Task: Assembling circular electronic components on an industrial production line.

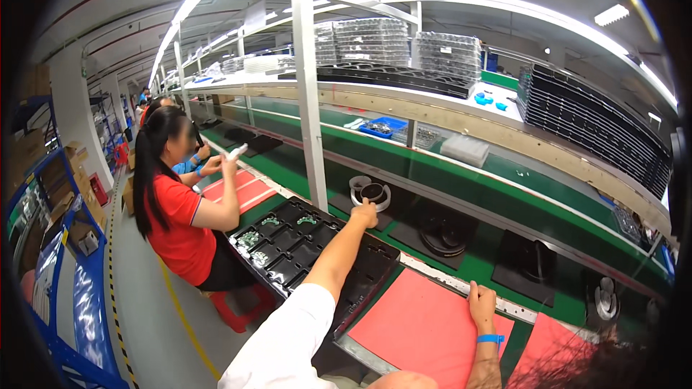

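My left arm, in a white sleeve, stretches over the black tray to the conveyor. There my left hand (365, 213) is closed at the near edge of a pair of white headphones (385, 200) with a dark middle, lying on a dark mat. Its fingertips are partly hidden. My right hand (482, 301), with a blue wristband, rests loosely curled at the metal edge of the bench, beside a red mat (422, 317). Nothing shows in its fingers. Black headphones (441, 236) lie on another mat, to the right of the white pair.
A black compartment tray (295, 241) holding small green parts lies left of the red mat. At left, a co-worker in red (180, 223) holds a white piece. More mats with parts ride the green belt (476, 259). Stacked black trays (591, 126) stand on the shelf above.
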A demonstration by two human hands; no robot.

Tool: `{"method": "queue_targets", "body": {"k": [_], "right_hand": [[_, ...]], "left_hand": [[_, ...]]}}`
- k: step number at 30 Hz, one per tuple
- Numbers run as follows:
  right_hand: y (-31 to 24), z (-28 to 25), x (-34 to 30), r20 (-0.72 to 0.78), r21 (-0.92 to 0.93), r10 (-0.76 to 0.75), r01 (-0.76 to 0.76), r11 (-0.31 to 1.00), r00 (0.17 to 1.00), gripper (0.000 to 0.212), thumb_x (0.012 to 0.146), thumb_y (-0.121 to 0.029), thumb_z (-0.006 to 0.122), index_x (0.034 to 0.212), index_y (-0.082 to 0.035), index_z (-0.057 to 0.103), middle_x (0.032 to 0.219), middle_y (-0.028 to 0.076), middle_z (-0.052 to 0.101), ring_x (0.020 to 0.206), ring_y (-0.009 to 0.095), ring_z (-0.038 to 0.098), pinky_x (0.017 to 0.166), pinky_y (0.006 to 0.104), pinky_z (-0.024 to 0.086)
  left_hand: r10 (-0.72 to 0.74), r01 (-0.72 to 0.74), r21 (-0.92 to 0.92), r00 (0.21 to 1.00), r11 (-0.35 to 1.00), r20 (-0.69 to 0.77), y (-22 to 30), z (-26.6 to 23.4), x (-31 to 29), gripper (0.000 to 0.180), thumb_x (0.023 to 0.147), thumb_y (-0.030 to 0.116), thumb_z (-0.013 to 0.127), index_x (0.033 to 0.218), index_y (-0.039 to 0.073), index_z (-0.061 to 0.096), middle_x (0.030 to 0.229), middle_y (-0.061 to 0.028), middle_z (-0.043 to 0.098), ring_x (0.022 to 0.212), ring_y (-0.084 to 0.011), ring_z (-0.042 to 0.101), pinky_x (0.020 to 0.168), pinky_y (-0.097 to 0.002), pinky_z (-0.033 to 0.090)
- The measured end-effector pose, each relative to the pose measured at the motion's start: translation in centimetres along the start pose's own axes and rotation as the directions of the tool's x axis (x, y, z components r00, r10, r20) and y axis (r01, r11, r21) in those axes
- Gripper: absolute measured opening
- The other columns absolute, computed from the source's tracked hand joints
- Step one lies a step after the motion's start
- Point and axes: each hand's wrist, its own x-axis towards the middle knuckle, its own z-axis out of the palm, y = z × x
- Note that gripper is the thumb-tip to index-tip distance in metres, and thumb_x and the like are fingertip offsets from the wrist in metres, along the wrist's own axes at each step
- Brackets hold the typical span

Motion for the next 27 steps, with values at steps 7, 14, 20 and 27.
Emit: {"method": "queue_targets", "body": {"k": [7,14,20,27], "right_hand": [[-1.3,0.0,-0.3,-0.003,-0.108,-0.058,0.057,0.992,0.998,0.045,0.103,-0.025,0.066,0.069,0.005,0.065,0.073,0.021,0.064,0.067,0.043,0.062,0.060,0.0519,0.044],[-1.1,0.2,-0.1,-0.016,-0.125,-0.071,0.068,0.990,0.997,0.045,0.101,-0.025,0.068,0.068,0.005,0.064,0.074,0.020,0.065,0.068,0.044,0.063,0.062,0.0520,0.046],[-0.6,0.4,0.0,-0.011,-0.104,-0.073,0.071,0.992,0.997,0.044,0.101,-0.024,0.067,0.068,0.006,0.064,0.074,0.020,0.065,0.068,0.043,0.063,0.062,0.0522,0.046],[-1.2,-0.5,-0.5,0.006,-0.097,-0.054,0.054,0.994,0.999,0.040,0.102,-0.020,0.066,0.072,0.007,0.066,0.071,0.022,0.063,0.064,0.042,0.061,0.060,0.0511,0.043]], "left_hand": [[0.042,-0.040,-0.084,0.999,0.996,0.022,-2.7,1.5,2.1,0.069,0.097,0.040,0.069,0.153,0.004,0.050,0.160,-0.0224,0.043,0.145,-0.0412,0.050,0.116,-0.0495,0.047],[0.088,-0.095,-0.090,0.993,0.991,-0.080,-2.0,2.0,1.5,0.042,0.096,0.031,0.076,0.133,0.013,0.069,0.140,-0.0198,0.059,0.129,-0.0419,0.062,0.107,-0.0518,0.052],[0.142,-0.224,-0.215,0.930,0.950,-0.339,0.7,-1.5,-2.8,0.025,0.096,0.027,0.074,0.114,0.010,0.075,0.125,-0.0182,0.063,0.114,-0.0433,0.067,0.095,-0.0549,0.055],[0.534,-0.633,-0.150,0.739,0.760,-0.411,5.7,-10.1,-20.1,0.022,0.096,0.023,0.073,0.112,0.008,0.075,0.113,-0.0166,0.067,0.104,-0.0393,0.068,0.086,-0.0497,0.055]]}}
